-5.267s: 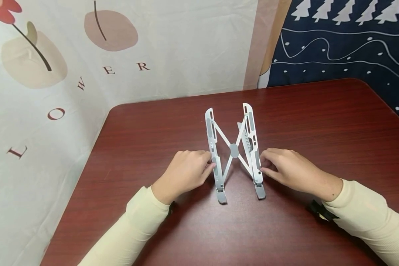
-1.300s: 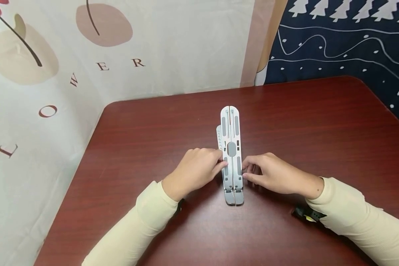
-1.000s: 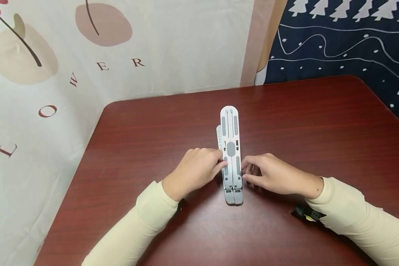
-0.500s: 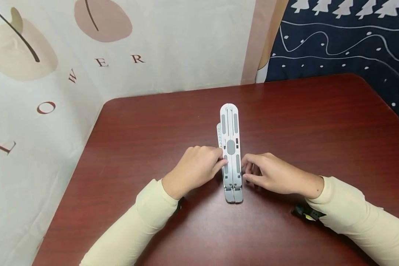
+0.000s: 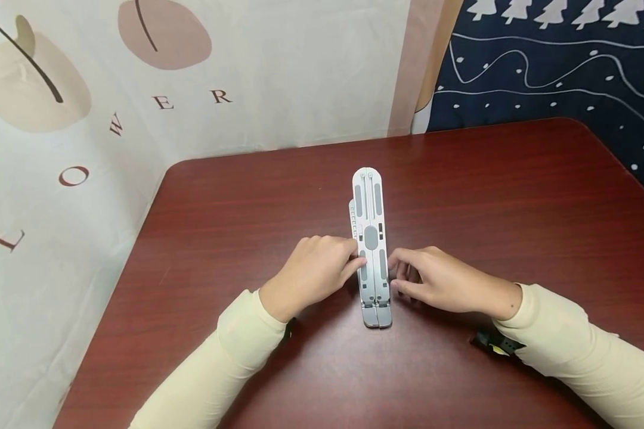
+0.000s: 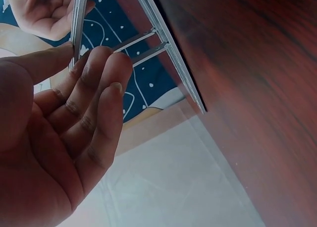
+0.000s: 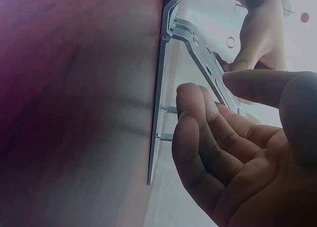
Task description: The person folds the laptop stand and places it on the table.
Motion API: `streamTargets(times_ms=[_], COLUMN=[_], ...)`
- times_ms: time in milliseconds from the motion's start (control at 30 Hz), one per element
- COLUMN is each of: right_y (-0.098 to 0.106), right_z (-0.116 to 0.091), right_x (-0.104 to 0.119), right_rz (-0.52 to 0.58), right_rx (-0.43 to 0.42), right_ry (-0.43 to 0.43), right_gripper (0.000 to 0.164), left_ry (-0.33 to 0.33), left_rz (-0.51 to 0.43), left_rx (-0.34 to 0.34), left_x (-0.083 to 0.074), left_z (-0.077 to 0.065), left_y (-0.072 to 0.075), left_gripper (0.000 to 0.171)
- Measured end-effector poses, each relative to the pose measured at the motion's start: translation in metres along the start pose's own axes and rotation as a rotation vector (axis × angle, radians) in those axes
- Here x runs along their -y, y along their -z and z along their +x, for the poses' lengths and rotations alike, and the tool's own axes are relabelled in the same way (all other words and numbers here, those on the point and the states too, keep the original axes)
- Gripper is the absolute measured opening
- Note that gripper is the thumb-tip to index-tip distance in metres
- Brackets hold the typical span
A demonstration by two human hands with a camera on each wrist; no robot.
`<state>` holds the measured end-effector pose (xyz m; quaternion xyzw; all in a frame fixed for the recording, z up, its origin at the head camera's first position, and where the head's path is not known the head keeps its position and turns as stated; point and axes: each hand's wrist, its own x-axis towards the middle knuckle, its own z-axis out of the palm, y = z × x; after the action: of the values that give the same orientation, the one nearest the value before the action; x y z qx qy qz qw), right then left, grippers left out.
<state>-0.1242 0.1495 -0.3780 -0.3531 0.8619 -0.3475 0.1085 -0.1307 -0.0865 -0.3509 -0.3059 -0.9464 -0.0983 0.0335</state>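
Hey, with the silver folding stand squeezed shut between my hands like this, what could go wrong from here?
1. The silver folding metal stand is pressed narrow, and the fingers of the left hand and right hand sit right at its side rails, so skin might get pinched in the hinges.
2. Its upper rails stand raised off the dark red wooden table in the wrist views; it may spring open or tip if the hands let go.

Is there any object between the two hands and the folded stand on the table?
No, nothing visible. The left hand and the right hand both touch the sides of the folded laptop stand directly, one on each side.
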Motion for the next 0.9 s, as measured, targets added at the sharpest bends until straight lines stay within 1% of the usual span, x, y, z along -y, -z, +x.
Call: streamTargets(times_ms=[100,333,533,733,900], right_y=[-0.0006,0.0007,0.0019,0.0034,0.0049], right_z=[0.0003,0.0018,0.0019,0.0034,0.004], right_x=[-0.0002,0.0,-0.0007,-0.0004,-0.0006], right_rz=[-0.003,-0.022,-0.018,-0.049,-0.035], right_rx=[0.002,-0.006,-0.002,-0.033,-0.088], right_ry=[-0.002,-0.007,-0.014,-0.015,-0.049], right_gripper=[0.012,0.012,0.011,0.01,0.007], left_ry=[0.005,0.006,0.005,0.01,0.006], left_rz=[0.004,0.01,0.008,0.004,0.007], left_rx=[0.013,-0.001,0.001,0.0,-0.003], left_x=[0.0002,0.0012,0.0016,0.0019,0.0023], left_z=[-0.0007,-0.0007,-0.0005,-0.0007,-0.0015], left_y=[0.0008,0.0008,-0.0002,0.0002,0.0004], left_gripper=[0.033,0.032,0.032,0.03,0.032])
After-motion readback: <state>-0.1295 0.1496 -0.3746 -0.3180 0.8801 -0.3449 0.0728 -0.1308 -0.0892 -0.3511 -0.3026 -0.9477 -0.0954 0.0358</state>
